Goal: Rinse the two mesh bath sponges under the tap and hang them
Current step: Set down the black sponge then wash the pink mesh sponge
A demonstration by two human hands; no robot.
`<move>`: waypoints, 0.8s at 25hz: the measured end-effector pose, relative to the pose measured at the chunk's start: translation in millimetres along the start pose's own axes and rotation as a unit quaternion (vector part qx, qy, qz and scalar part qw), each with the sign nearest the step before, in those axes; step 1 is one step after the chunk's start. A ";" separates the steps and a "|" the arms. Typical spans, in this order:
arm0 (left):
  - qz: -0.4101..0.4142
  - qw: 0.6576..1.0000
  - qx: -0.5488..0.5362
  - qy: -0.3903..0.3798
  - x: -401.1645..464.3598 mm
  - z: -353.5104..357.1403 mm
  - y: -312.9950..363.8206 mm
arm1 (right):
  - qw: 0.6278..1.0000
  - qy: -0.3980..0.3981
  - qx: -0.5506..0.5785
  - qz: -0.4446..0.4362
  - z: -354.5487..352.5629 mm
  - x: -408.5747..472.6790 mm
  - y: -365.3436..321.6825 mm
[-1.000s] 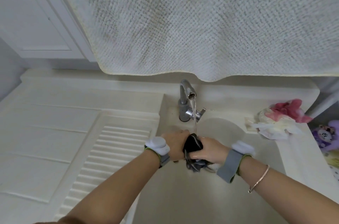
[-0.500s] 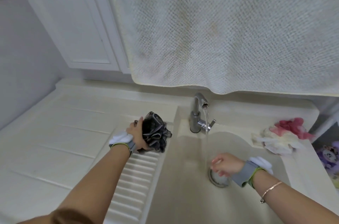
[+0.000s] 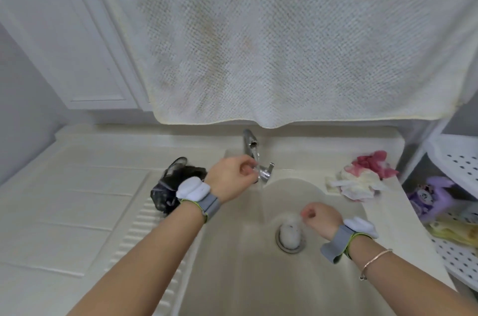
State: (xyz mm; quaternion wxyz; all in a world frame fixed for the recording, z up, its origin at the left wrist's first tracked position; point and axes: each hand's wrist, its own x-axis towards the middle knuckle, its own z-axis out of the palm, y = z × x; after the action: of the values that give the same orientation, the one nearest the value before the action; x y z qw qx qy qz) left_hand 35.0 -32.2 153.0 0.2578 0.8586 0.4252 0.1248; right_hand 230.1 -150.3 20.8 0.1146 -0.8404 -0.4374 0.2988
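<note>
- My left hand is curled at the tap; I can't tell if it's gripping.
- My right hand is a loose, empty fist.
- The black sponge lies on the ribbed board.

our left hand reaches forward, fingers curled loosely, back of the hand up, with the fingertips bunched at its far right side. our right hand sits lower and nearer to us, well apart from the left, closed into a loose fist with nothing in it. both forearms are bare and stretch out from us, each wrist wrapped in a grey band.
</note>
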 end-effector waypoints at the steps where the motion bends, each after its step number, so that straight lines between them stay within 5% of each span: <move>1: 0.006 0.999 -0.031 -0.005 -0.1 16.0 8.9 | 0.999 0.038 0.019 -0.004 -4.4 -2.0 4.7; 7: -0.001 0.966 -0.214 -0.143 35.0 111.3 43.8 | 0.972 0.161 0.167 0.022 -52.9 0.6 71.0; 13: -0.103 0.946 -0.214 -0.222 63.0 178.6 30.9 | 0.945 0.315 0.084 0.023 -100.9 54.0 124.3; 20: -0.128 0.937 -0.208 -0.250 86.2 204.1 9.0 | 0.990 0.099 -0.073 0.071 -79.1 118.6 145.9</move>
State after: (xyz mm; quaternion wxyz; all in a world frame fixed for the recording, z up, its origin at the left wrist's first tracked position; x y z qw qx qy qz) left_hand 181.8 -37.0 -13.1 0.5423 0.7276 0.4180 -0.0426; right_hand 427.0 -135.8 -30.1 0.0739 -0.9009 -0.3838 0.1887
